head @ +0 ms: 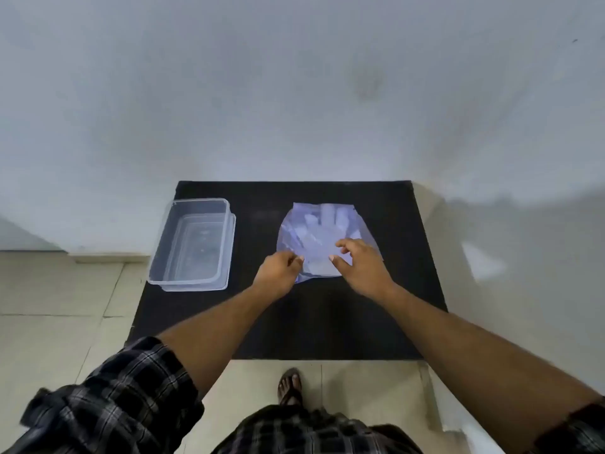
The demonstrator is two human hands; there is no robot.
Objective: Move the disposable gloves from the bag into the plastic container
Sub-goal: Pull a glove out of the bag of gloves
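Observation:
A clear bluish plastic bag [322, 231] lies flat on the black table [294, 322], with pale disposable gloves [324, 221] showing through it. My left hand [278, 271] pinches the bag's near left edge with curled fingers. My right hand [358, 265] hovers over the bag's near right part, fingers spread and bent, thumb near the plastic; whether it touches is unclear. A clear rectangular plastic container [193, 245] stands to the left, lidless, with nothing in it.
The black table stands against a white wall [294, 93]. Pale floor tiles [59, 306] lie to the left and below. My sandalled foot [289, 385] shows under the table's near edge.

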